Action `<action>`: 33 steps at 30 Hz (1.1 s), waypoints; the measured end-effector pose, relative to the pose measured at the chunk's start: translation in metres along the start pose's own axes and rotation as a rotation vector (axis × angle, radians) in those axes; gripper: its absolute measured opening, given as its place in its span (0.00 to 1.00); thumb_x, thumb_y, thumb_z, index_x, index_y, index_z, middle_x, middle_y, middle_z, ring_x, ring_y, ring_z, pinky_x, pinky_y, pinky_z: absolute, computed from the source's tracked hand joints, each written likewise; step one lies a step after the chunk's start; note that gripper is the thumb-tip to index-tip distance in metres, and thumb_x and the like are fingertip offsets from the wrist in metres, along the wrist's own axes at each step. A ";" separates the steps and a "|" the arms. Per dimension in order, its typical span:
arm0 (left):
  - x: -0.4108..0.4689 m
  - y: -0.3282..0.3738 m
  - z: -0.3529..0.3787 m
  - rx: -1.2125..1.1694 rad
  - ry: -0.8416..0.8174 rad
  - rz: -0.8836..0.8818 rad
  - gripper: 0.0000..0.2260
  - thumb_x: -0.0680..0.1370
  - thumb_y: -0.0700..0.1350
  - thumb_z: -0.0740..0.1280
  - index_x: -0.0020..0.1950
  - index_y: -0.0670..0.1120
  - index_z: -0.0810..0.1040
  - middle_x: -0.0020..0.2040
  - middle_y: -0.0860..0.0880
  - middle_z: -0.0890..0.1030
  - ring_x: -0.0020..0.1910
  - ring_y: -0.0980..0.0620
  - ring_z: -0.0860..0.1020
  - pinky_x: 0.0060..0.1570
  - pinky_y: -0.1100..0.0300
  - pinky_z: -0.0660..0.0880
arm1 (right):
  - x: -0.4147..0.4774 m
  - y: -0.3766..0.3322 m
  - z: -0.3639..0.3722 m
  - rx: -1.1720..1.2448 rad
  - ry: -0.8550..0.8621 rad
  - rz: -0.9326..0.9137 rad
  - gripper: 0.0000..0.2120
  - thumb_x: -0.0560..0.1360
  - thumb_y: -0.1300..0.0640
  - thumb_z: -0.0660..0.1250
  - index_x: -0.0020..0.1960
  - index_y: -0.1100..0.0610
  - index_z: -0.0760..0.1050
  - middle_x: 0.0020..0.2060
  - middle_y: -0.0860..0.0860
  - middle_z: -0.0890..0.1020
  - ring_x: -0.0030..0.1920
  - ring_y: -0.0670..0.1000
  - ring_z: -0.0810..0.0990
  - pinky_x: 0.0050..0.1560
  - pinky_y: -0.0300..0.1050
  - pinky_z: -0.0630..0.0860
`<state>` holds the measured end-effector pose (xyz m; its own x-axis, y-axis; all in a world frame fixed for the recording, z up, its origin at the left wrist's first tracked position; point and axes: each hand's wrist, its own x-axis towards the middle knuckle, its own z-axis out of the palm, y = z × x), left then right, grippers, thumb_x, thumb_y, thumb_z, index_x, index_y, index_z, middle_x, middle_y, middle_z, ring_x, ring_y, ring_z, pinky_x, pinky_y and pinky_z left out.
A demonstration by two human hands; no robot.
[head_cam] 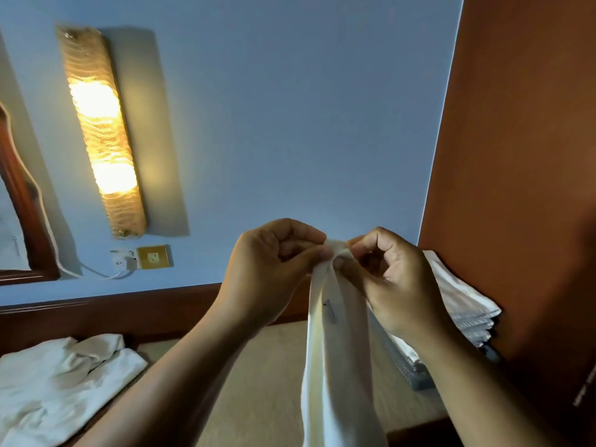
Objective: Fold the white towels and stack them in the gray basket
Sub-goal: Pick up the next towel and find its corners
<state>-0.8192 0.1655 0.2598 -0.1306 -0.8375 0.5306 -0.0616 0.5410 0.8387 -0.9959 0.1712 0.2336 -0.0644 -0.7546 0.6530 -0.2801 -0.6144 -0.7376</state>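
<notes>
Hands are held up close together in front of the blue wall [290, 124]. The left hand [274, 269] and the right hand [393, 285] each pinch the top edge of one white towel [329, 366] with thumb and curled fingers. The two pinches almost touch. The towel hangs straight down from them in a long narrow strip and runs out of the bottom of the view. A small dark tag [329, 311] shows on it just below the fingers.

Under the arms is a tan surface [267, 382]. At its right edge, against the orange-brown wall [522, 156], stands the gray basket [416, 372], partly hidden by the right arm. Folded towels [464, 304] lie stacked in it and stick up over its rim. By the left edge of the surface lies a pile of loose towels [64, 382], all crumpled.

On the blue wall a long lamp [100, 133] glows yellow, with a gold socket [154, 257] below it. A brown mirror frame [22, 201] shows at the far left.
</notes>
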 end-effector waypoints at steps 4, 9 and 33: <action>-0.003 -0.003 0.005 0.105 0.039 0.069 0.04 0.73 0.38 0.77 0.43 0.44 0.84 0.37 0.50 0.86 0.38 0.53 0.85 0.42 0.61 0.82 | -0.004 0.005 -0.006 -0.023 -0.002 -0.023 0.08 0.73 0.51 0.76 0.43 0.51 0.78 0.35 0.49 0.82 0.34 0.53 0.78 0.36 0.52 0.76; -0.014 -0.018 0.005 0.210 -0.032 0.092 0.11 0.77 0.34 0.72 0.45 0.51 0.87 0.42 0.58 0.87 0.45 0.61 0.85 0.51 0.64 0.80 | -0.010 0.006 -0.014 -0.060 -0.005 -0.024 0.07 0.71 0.48 0.76 0.42 0.50 0.80 0.31 0.45 0.81 0.30 0.42 0.75 0.33 0.38 0.71; -0.056 -0.073 0.014 0.441 -0.110 0.051 0.10 0.77 0.56 0.68 0.43 0.53 0.85 0.42 0.62 0.83 0.46 0.59 0.80 0.46 0.61 0.77 | -0.023 0.020 -0.003 -0.159 -0.202 0.035 0.08 0.71 0.61 0.78 0.41 0.53 0.79 0.35 0.47 0.82 0.36 0.47 0.81 0.41 0.41 0.77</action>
<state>-0.8208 0.1743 0.1669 -0.2469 -0.8084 0.5343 -0.4645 0.5826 0.6669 -1.0031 0.1768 0.2041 0.1119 -0.8154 0.5680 -0.4291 -0.5552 -0.7124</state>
